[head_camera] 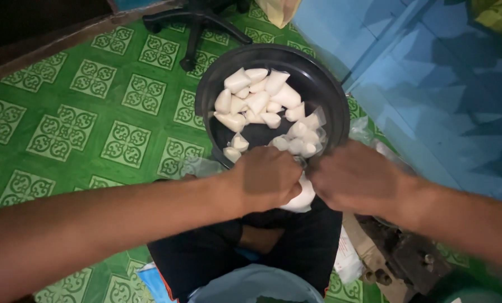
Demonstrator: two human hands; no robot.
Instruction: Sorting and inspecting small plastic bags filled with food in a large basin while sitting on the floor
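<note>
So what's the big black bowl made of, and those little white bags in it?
The black bowl looks like smooth plastic or coated metal; its rim shines faintly. The white bags seem thin glossy plastic film filled with something white, puffed into pointed pillow shapes.

Green patterned vinyl floor (94, 106) and its surroundings
A black swivel-chair base (193, 25) stands at the floor's top edge; a blue painted wall (430, 84) runs along its right.

Both forearms reach fwd, left hand (266, 178) & right hand (356, 178) fisted, knuckles nearly touching.
</note>
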